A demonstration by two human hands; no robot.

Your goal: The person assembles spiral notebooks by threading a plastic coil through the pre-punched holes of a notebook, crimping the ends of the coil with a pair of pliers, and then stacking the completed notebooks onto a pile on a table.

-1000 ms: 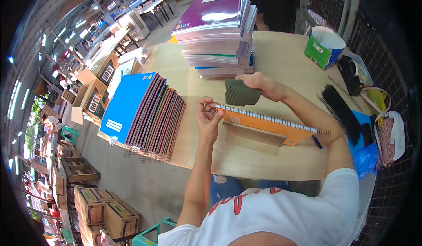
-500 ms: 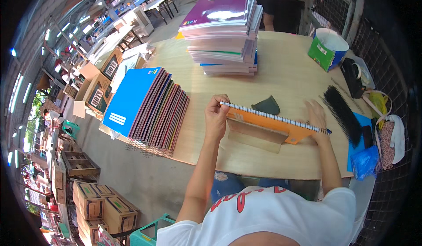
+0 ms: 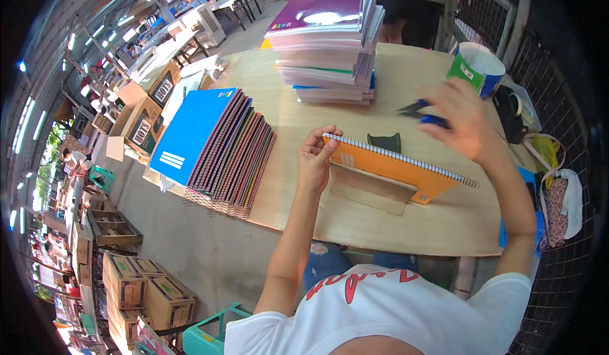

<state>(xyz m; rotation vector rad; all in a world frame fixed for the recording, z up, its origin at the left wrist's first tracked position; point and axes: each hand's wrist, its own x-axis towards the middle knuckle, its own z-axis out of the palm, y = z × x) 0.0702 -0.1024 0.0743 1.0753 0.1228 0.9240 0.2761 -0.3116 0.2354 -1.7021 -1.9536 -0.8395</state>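
Note:
An orange notebook (image 3: pixel 384 166) stands on edge against a low brown wooden board (image 3: pixel 372 180), its silver coil binding along the top. My left hand (image 3: pixel 316 155) is closed on the notebook's left upper corner, thumb and fingers pinching it. Raised over the table at the right is my right hand (image 3: pixel 460 117), smeared by motion. It carries small pliers (image 3: pixel 433 121) with blue handles and dark jaws pointing left. Loose coil wire sticks out past the notebook's right end. Just behind the notebook lies a dark green curved piece (image 3: pixel 384 142).
Left on the table (image 3: pixel 298 225) rises a stack of coil-bound notebooks (image 3: pixel 193 136) with a blue cover on top. Farther back stands a tall pile of purple-topped covers and pages (image 3: pixel 323 44). A green and white tub (image 3: pixel 479 63) and a cloth bundle (image 3: pixel 561 206) sit at the right.
My right hand has left the notebook's right end, rising up and back with the pliers. The dark green piece now looks turned. My left hand stays on the notebook's corner.

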